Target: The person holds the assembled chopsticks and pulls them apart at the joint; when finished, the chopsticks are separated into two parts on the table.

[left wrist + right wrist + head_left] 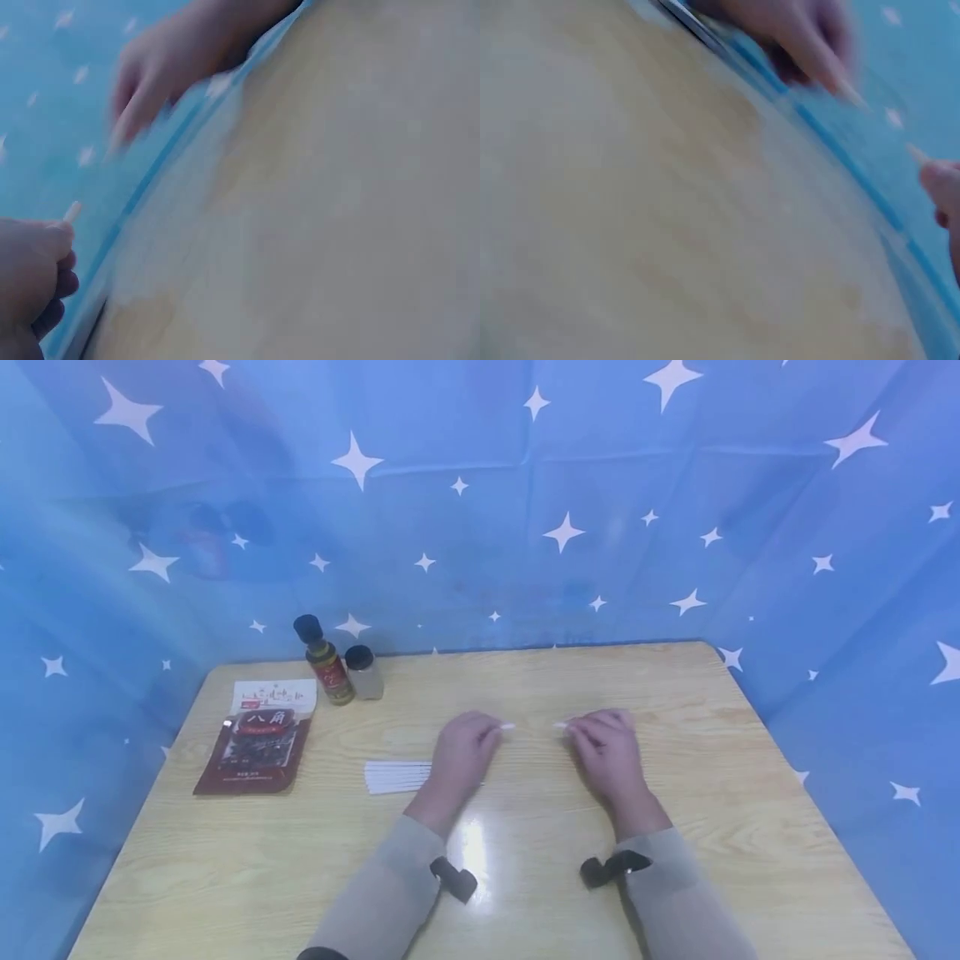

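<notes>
My left hand (463, 752) is above the middle of the table and pinches a short, narrow white piece (507, 727) between thumb and fingers. Facing it, my right hand (606, 752) pinches a similar white piece (561, 725). The two tips point toward each other with a gap between them. Both wrist views show the pieces jutting from the fingertips, (73, 211) in the left one, with some blur; whether they are paper or something else I cannot tell. Several white strips (396, 777) lie side by side on the table, partly hidden behind my left hand.
At the left of the wooden table (255, 860) lies a brown and white spice packet (258, 743). Behind it stand a dark-capped bottle (328, 668) and a small black-lidded jar (365, 673). A blue curtain (465, 552) with white stars surrounds the far edges.
</notes>
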Motion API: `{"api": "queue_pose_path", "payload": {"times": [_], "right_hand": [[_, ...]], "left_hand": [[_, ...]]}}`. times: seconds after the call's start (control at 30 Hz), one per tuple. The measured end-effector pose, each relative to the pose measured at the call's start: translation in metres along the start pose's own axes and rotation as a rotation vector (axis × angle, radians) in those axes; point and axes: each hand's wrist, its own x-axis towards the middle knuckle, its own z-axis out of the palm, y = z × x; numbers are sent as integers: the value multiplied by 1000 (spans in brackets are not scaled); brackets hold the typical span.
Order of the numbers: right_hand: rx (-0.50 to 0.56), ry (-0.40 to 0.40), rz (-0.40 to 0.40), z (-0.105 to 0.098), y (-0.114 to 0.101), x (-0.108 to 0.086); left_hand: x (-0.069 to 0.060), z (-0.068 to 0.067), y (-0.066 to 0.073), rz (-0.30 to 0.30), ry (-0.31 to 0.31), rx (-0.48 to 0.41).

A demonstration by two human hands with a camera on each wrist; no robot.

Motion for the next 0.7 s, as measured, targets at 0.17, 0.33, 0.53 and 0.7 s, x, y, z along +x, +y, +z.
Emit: {"api": "queue_pose_path", "payload": {"times": [0.17,0.33,0.53,0.7], "right_hand": [[1,62,56,-13,13,2],[18,-54,78,-14,12,3],[9,-121,97,-10,12,3],[-19,-176,136,-9,13,3]], "left_hand": [[3,-9,-10,11,62,33],[6,-8,-10,19,29,66],[10,4,-7,-18,-37,128],[12,12,-2,-34,-75,203]]}}
